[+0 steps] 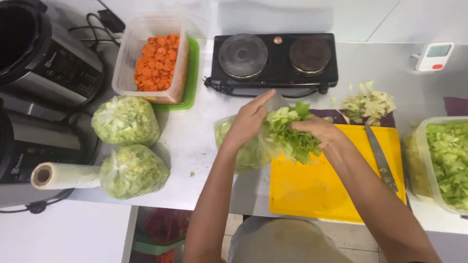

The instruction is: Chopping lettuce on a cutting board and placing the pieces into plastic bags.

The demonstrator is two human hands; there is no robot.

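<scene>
Leafy chopped greens, bright green

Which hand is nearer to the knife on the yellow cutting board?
The right hand. It holds a bunch of chopped greens just left of the knife; the left hand is farther left, at the plastic bag.

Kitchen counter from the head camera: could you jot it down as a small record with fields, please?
Left hand: holds open a clear bag
Right hand: grips chopped green leaves at the bag's mouth
Cutting board: yellow, knife on its right side
Filled bags: two, tied, at left
Carrot slices: in a clear tub
Hotplate: black, two burners
</scene>
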